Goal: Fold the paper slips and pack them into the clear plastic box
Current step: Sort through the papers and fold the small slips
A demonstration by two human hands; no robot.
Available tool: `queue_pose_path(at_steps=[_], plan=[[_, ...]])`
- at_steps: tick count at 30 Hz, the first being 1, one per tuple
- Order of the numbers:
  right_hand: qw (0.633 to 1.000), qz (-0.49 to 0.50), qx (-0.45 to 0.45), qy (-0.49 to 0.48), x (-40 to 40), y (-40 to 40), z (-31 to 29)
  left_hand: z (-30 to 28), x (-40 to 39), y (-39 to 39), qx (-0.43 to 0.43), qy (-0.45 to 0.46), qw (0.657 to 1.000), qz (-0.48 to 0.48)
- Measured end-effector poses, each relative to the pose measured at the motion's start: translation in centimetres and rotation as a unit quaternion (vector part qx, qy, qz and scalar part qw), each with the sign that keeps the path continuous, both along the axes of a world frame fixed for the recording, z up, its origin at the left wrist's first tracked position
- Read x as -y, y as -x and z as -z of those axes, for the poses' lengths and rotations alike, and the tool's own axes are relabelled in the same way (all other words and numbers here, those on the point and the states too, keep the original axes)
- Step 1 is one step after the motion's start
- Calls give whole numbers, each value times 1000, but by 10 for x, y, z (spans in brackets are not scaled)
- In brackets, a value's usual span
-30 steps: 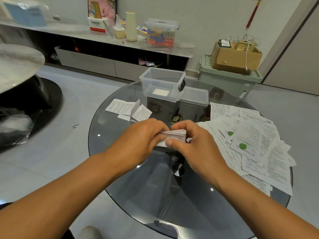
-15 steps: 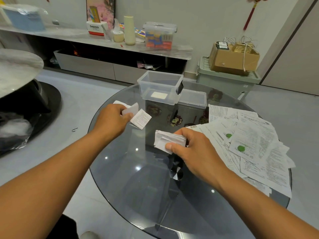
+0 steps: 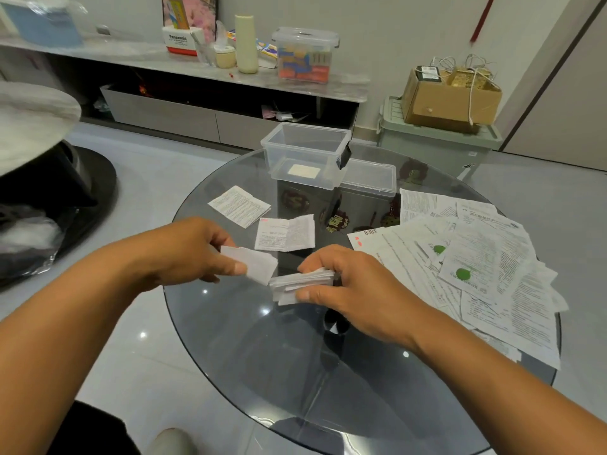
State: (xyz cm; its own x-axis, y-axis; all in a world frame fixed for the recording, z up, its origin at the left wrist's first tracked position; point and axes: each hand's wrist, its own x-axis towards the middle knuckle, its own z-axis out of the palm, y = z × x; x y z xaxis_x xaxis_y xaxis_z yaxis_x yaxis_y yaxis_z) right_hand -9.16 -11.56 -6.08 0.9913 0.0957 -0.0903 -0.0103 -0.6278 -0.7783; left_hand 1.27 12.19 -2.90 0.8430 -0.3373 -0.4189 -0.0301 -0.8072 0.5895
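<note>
My left hand pinches one folded white slip above the glass table. Just to its right, my right hand grips a small stack of folded slips. Two folded printed slips lie on the glass beyond my hands, one near and one farther left. The clear plastic box stands open at the table's far side with a pale label or slip on its bottom. Its lid lies beside it on the right.
A spread of unfolded printed sheets covers the table's right side. Behind the table are a low shelf with containers, a green bin and a cardboard box. A dark stand sits at the left.
My left hand left the stack, reached out to the slips at the left, and came back holding one folded slip beside the stack. My right hand kept the stack.
</note>
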Motion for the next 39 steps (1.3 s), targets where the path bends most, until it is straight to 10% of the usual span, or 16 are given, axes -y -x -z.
queue_pose_path(at_steps=[20, 29, 33, 39], plan=[[999, -1, 24, 39, -9, -5, 7, 20, 28, 8, 82, -5, 993, 88], [996, 12, 62, 66, -11, -2, 9, -2, 23, 7, 43, 161, 983, 73], [989, -16, 59, 132, -11, -1, 4, 21, 32, -17, 213, 61, 975, -24], [983, -20, 72, 167, -15, 1, 1, 43, 46, -29, 199, -22, 980, -9]])
